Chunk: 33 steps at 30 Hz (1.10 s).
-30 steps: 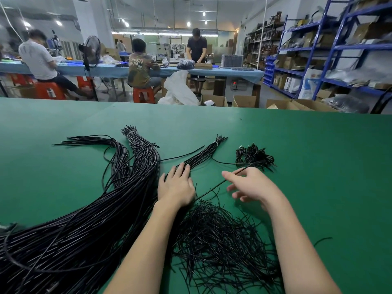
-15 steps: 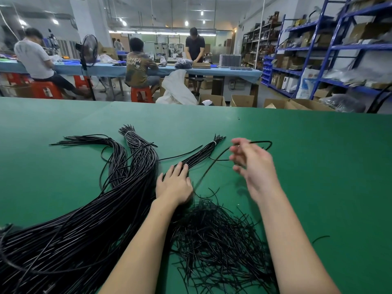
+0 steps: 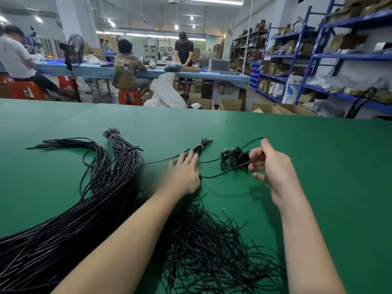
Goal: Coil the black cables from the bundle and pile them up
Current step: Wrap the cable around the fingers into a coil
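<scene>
— Has the right hand (image 3: 273, 166) dropped back?
— Yes, down beside the coil pile (image 3: 234, 159), pinching one black cable (image 3: 214, 176) mid-loop. Left hand (image 3: 186, 172), fingers flat, pins the bundle (image 3: 106, 187) — coiling's underway.

Right hand (image 3: 273, 168) pinches cable (image 3: 214, 176) beside coiled pile (image 3: 234, 159); left hand (image 3: 186, 172) flat on bundle (image 3: 197, 149).

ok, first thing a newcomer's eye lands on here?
The thick bundle of long black cables fanning across the green table at left. Then the right hand pinching a single cable beside the small pile of coiled cables, the left hand pressing flat at centre.
</scene>
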Each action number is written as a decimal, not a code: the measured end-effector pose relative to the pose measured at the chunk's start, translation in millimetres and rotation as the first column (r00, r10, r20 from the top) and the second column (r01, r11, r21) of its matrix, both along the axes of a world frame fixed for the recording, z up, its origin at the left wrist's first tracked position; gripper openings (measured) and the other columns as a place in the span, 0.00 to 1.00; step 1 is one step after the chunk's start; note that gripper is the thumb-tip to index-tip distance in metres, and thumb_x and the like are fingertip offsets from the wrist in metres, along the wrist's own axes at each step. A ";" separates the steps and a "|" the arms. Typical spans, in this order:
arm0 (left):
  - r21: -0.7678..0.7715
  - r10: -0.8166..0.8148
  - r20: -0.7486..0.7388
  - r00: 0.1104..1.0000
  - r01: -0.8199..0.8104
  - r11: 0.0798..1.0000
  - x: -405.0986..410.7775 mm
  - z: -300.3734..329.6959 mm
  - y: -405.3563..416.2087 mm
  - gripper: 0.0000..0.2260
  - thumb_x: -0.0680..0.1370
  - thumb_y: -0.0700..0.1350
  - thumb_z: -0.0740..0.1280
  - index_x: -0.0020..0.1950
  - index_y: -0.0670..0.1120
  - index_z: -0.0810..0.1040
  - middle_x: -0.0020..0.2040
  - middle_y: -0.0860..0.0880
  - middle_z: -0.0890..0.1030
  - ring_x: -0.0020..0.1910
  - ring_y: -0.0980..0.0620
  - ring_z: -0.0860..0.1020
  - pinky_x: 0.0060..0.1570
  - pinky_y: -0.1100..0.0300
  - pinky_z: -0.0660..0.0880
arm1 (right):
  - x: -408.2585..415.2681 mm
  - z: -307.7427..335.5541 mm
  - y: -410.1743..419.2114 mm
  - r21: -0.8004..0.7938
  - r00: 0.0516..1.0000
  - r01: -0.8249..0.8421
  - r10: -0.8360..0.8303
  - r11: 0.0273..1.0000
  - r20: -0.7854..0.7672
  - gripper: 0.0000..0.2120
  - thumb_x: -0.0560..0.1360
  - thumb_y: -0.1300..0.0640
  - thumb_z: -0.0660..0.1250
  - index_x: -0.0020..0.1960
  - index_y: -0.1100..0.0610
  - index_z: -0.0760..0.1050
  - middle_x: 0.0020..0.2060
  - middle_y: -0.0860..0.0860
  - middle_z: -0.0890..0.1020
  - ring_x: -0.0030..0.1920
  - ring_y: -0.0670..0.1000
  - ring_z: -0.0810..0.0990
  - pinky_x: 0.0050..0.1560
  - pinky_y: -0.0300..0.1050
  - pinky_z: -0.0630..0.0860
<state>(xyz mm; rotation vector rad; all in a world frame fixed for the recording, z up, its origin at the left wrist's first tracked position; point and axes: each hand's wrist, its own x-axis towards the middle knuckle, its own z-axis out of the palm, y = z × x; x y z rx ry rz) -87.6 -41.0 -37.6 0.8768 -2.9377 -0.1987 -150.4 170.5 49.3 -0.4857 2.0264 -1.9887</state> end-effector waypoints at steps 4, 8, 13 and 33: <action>0.137 0.022 0.103 0.994 -0.036 0.990 -18.8 -8.2 -15.1 0.27 0.85 0.54 0.42 0.83 0.49 0.42 0.83 0.53 0.41 0.81 0.48 0.39 0.76 0.37 0.38 | -10.9 -4.2 17.9 0.230 0.982 0.025 0.019 0.973 -0.186 0.21 0.86 0.48 0.56 0.43 0.57 0.79 0.34 0.53 0.80 0.29 0.47 0.81 0.38 0.47 0.80; 0.219 0.067 0.140 0.988 -0.097 0.971 -27.8 -5.2 -23.5 0.27 0.84 0.55 0.41 0.83 0.50 0.42 0.82 0.53 0.41 0.81 0.48 0.38 0.75 0.37 0.36 | -13.4 7.6 34.1 0.234 0.882 0.121 0.004 0.965 -0.471 0.16 0.84 0.50 0.58 0.45 0.45 0.83 0.24 0.46 0.74 0.28 0.47 0.74 0.39 0.47 0.73; 0.214 0.086 0.148 0.985 -0.117 0.970 -30.7 -6.6 -21.8 0.27 0.85 0.54 0.41 0.83 0.50 0.42 0.82 0.53 0.40 0.81 0.47 0.38 0.75 0.36 0.36 | 7.1 30.8 30.2 0.066 0.782 -0.006 0.046 0.998 -0.622 0.15 0.83 0.48 0.59 0.47 0.44 0.83 0.28 0.46 0.71 0.31 0.50 0.70 0.38 0.49 0.69; 0.200 0.091 0.161 0.983 -0.123 0.972 -38.7 -6.5 -30.5 0.28 0.84 0.56 0.44 0.82 0.48 0.45 0.83 0.51 0.44 0.81 0.44 0.41 0.75 0.32 0.42 | 52.3 69.6 17.2 -0.159 0.767 -0.131 -0.002 0.978 -0.642 0.14 0.86 0.53 0.55 0.51 0.50 0.80 0.37 0.50 0.84 0.36 0.49 0.78 0.36 0.41 0.74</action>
